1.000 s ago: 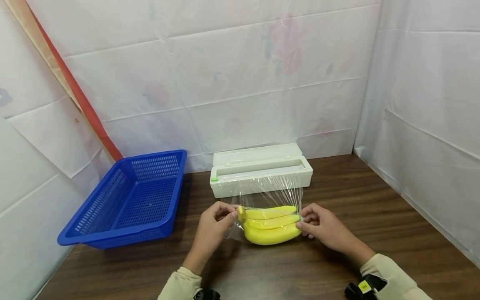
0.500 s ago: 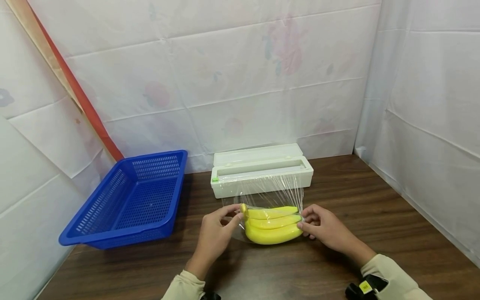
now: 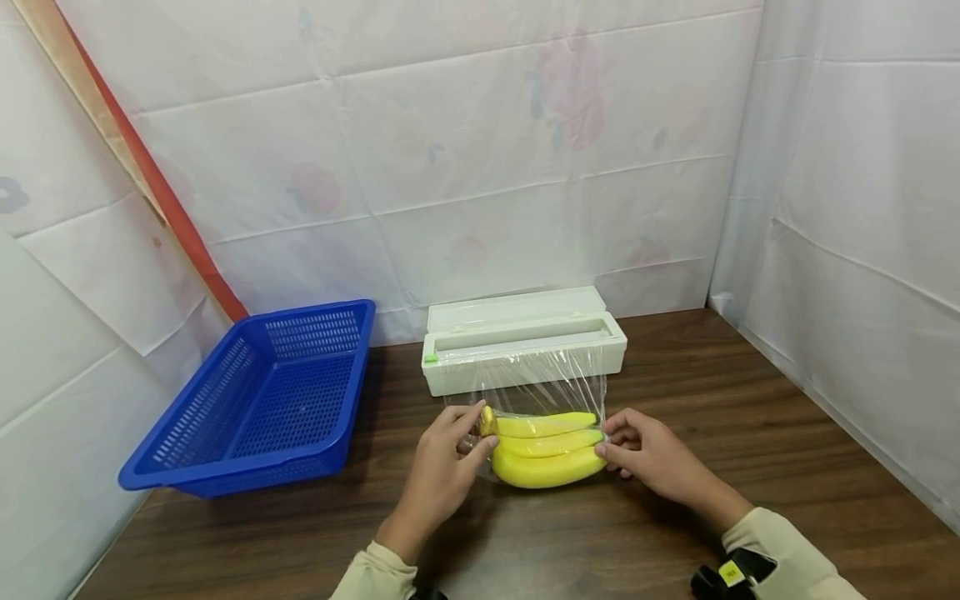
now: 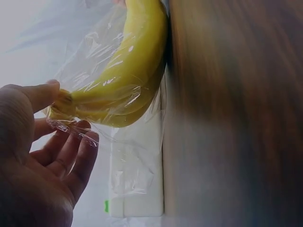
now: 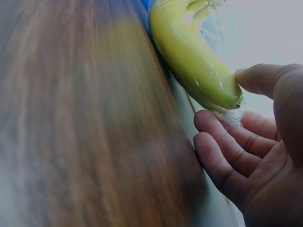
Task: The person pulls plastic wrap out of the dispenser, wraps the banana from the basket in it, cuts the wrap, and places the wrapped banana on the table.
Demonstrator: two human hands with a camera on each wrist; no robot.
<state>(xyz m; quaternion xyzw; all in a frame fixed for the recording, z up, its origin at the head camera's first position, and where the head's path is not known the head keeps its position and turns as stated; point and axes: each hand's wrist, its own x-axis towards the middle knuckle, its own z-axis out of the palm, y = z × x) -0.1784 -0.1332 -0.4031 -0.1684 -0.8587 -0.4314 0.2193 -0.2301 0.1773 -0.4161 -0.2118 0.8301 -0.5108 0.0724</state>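
A bunch of yellow bananas (image 3: 549,468) lies on the table with clear cling film (image 3: 551,372) over it. The film runs back, creased, to a long white cling film box (image 3: 615,354) whose lid stands up. My left hand (image 3: 438,471) holds the stem end, thumb on top and fingers underneath amid gathered film, as the left wrist view shows. At the banana tips, my right hand (image 3: 647,457) has its thumb against one tip and its fingers below; bunched film (image 5: 232,117) sits between them in the right wrist view.
A blue plastic basket (image 3: 358,367) stands on the left of the dark wood table (image 3: 750,400). White cloth (image 3: 480,167) hangs behind and on both sides. A green slider (image 3: 431,358) sits at the box's left end.
My left hand has shifted right, closer in around the stem end, and gathered the film there. The bananas have edged slightly right. My right hand has barely moved.
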